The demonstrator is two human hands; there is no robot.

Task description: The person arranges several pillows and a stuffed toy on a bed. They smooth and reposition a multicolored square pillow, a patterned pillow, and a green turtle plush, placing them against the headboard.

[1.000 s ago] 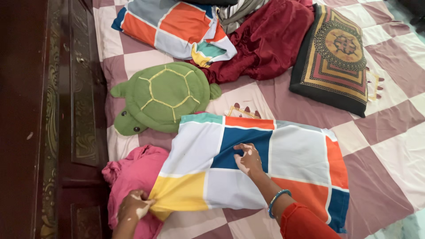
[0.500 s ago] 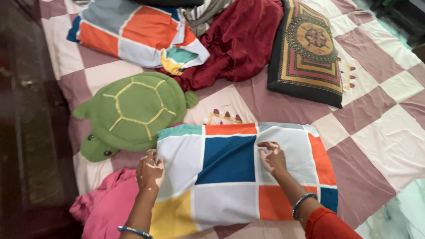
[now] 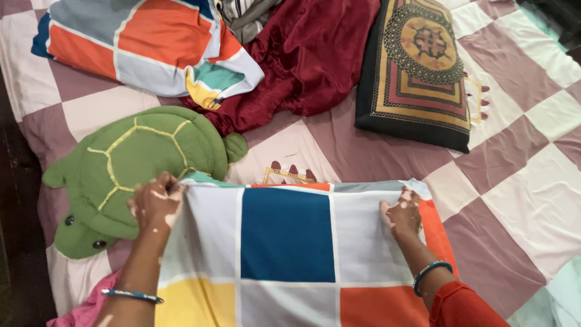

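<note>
Left hand (image 3: pixel 156 204) pinches the colour-block cotton pillowcase (image 3: pixel 284 254) at its far corner; right hand (image 3: pixel 402 213) presses flat, fingers spread — best tugged evenly outward, beside the green plush turtle (image 3: pixel 133 169).

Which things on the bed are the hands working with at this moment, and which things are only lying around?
In hand:
- colour-block pillow, under both hands
- left hand, gripping its top left corner
- right hand, pressing near its top right corner

Lying about:
- green turtle plush
- second colour-block pillow
- dark red cloth
- black patterned cushion
- pink cloth
</note>
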